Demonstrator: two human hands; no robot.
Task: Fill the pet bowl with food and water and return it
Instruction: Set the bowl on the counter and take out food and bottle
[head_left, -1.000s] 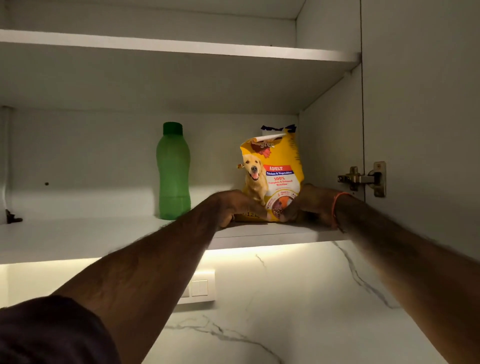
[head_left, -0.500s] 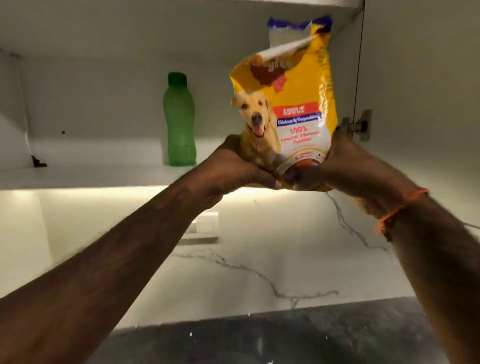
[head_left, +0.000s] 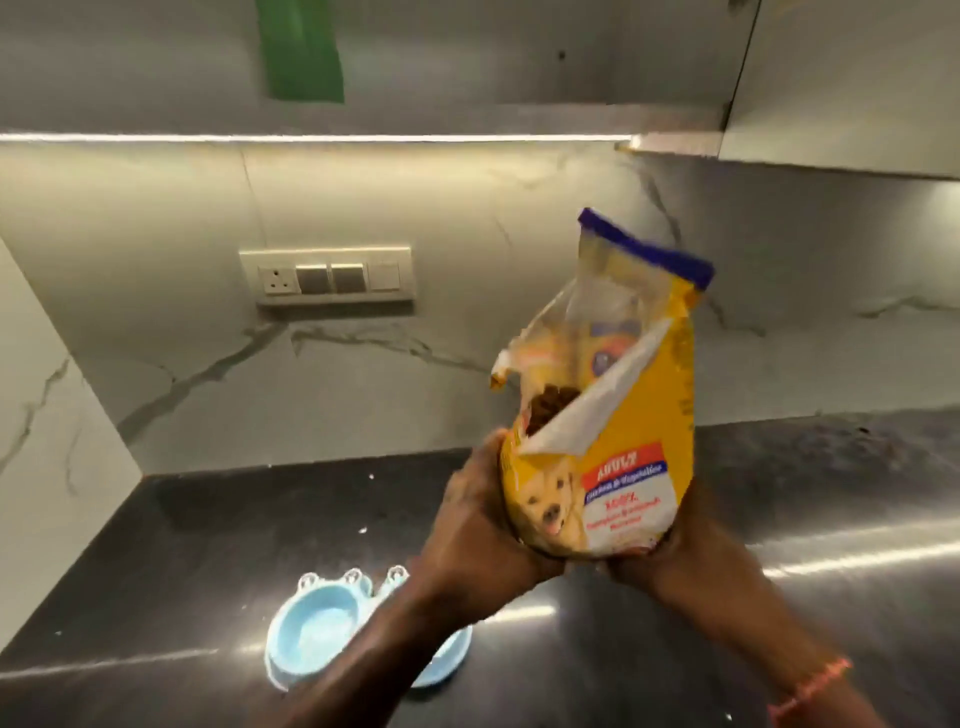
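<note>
Both hands cup the bottom of the yellow dog food bag (head_left: 613, 467): the left hand (head_left: 483, 525) is wrapped round its lower left side and the right hand (head_left: 649, 561) is curled under its base. The bag stands nearly upright, leaning slightly right, with its torn mouth at the top and brown kibble (head_left: 553, 402) showing inside. The blue pet bowl (head_left: 311, 639) sits on the dark counter (head_left: 156, 571) below and to the left of the bag, partly hidden by the left forearm. Pouring would likely mean tipping the mouth down and left, toward the left-hand side.

Likely a home kitchen: dark countertop (head_left: 779, 519), marble backsplash (head_left: 156, 218), wall cabinet (head_left: 841, 78).
</note>
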